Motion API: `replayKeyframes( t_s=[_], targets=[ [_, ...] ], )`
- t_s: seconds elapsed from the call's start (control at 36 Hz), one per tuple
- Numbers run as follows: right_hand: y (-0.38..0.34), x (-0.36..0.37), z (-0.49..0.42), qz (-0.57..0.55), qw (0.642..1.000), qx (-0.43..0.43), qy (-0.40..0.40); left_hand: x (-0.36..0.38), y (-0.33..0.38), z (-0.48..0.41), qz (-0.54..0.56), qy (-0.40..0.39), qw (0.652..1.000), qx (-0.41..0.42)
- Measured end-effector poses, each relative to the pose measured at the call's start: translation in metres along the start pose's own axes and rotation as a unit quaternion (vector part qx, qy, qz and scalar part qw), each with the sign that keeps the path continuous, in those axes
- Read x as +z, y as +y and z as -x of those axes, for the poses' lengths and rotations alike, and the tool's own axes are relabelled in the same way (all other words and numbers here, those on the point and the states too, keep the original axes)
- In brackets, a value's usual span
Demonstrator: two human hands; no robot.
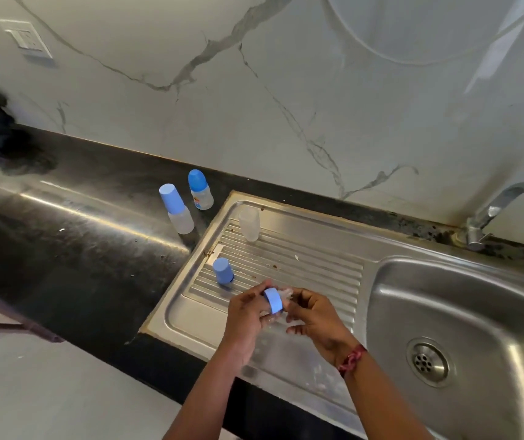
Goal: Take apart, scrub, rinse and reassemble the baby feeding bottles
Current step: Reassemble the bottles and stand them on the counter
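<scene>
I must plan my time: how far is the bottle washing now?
One bottle is apart: its clear body and blue cap stand on the draining board. In hand: the left hand holds the blue ring, the right hand pinches the clear teat. To do: the near capped bottle and the far capped bottle look unopened; no water runs from the tap, so scrubbing, rinsing, reassembly remain.
</scene>
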State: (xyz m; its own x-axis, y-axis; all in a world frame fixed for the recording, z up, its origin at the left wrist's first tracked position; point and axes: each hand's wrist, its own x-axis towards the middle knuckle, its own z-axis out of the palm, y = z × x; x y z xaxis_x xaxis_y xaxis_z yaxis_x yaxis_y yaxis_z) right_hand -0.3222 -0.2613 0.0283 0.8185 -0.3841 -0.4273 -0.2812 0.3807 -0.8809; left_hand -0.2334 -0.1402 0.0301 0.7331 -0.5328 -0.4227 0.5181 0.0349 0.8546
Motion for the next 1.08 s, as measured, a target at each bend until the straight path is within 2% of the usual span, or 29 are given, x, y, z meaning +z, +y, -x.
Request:
replayKeyframes(
  t_s=[0.11, 0.28, 0.44, 0.56, 0.64, 0.75, 0.94, 1.08],
  targets=[
    [-0.001, -0.005, 0.006, 0.017, 0.999, -0.043, 0.015, 0.007, -0.005, 0.01, 0.025, -0.034, 0.999, -0.026],
    [0.001, -0.013, 0.008, 0.137, 0.984, -0.104, 0.044, 0.007, -0.017, 0.013, 0.05, -0.039, 0.997, -0.032],
    [0.016, -0.01, 0.013, 0.106, 0.974, -0.148, 0.137, 0.023, -0.023, 0.02, 0.063, 0.002, 0.998, -0.007],
    [0.015, -0.018, 0.013, 0.067, 0.982, -0.13, 0.121, 0.024, -0.028, 0.024, 0.074, -0.016, 0.997, -0.008],
    [0.011, -0.024, 0.013, 0.014, 0.991, -0.105, 0.084, 0.023, -0.026, 0.024, 0.022, -0.023, 0.999, -0.006],
    [0.012, -0.027, 0.016, 0.007, 0.994, -0.089, 0.057, 0.018, -0.025, 0.021, -0.025, -0.034, 0.999, -0.024],
    [0.013, -0.019, 0.013, -0.021, 0.994, -0.075, 0.082, 0.005, -0.008, 0.009, -0.097, -0.104, 0.989, -0.029],
    [0.021, -0.006, 0.006, -0.035, 0.99, -0.069, 0.117, -0.006, -0.002, -0.007, -0.115, -0.115, 0.986, -0.029]
  ],
)
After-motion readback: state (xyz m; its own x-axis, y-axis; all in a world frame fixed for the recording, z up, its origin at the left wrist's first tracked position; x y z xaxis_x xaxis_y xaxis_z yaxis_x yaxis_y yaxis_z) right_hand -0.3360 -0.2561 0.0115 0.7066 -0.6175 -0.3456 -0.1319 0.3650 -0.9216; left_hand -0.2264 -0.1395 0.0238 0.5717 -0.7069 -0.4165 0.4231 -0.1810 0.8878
